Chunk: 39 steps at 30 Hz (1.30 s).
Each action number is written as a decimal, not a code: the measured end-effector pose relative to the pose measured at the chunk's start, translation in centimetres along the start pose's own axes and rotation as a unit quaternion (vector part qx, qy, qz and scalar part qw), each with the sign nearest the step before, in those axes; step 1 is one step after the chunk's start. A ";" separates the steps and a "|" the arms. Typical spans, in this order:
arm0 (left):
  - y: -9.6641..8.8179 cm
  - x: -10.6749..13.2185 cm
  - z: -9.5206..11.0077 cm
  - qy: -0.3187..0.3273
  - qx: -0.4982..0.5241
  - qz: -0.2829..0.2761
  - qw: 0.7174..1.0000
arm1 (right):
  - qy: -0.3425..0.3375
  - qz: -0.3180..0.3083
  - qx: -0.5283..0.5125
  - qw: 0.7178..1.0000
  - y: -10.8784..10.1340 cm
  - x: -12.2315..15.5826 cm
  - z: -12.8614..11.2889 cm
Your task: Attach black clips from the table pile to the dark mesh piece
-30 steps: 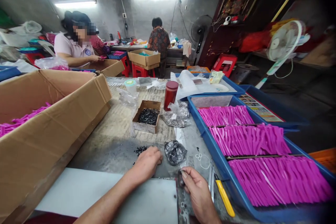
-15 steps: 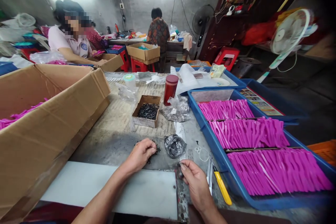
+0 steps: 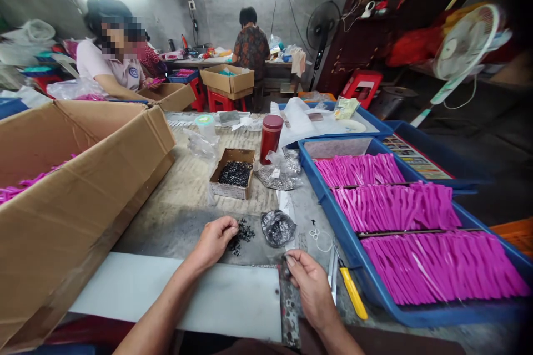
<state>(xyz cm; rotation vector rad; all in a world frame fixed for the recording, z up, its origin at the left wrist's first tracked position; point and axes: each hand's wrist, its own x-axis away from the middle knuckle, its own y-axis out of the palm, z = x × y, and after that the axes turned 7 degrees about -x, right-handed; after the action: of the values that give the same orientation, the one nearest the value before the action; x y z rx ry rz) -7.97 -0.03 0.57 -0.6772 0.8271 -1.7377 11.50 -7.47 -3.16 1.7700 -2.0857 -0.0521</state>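
1) Left hand (image 3: 214, 237) has shifted left, baring more loose black pieces (image 3: 245, 231) on the table (image 3: 185, 180); whether it grasps one, I cannot tell
2) Right hand (image 3: 308, 278) pinches a small dark object (image 3: 286, 268)
3) Seemingly midway: pink strips (image 3: 441, 266) stand rowed, black pieces lie scattered

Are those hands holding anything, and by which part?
The right hand seems to pinch a small dark thing; its gripped part is unclear. Whether the left hand holds anything cannot be told.

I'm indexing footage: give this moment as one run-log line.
left hand: at loose black pieces, grip unclear | right hand: pinching dark object | nearby: black plastic bag, yellow-handled tool
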 end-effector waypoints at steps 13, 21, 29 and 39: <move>0.1 2.6 0.2 0.099 -0.146 -0.067 0.982 | 0.009 0.002 0.008 1.000 0.2 0.1 -0.5; 1.3 2.6 0.4 0.107 -0.237 -0.090 0.961 | 0.009 -0.002 0.008 1.000 0.2 0.0 -0.3; 1.0 2.6 0.8 0.105 -0.255 -0.113 0.954 | -0.005 0.005 0.014 1.000 0.5 0.2 -0.5; 1.0 3.3 0.8 0.175 -0.302 -0.085 0.933 | -0.017 -0.011 0.027 0.999 0.3 0.1 0.1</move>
<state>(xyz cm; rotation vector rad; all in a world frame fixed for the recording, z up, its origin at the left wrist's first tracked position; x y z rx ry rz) -7.75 -3.52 0.44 -0.8693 1.6321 -1.7872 11.17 -7.48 -3.11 1.8356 -2.1118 -0.0326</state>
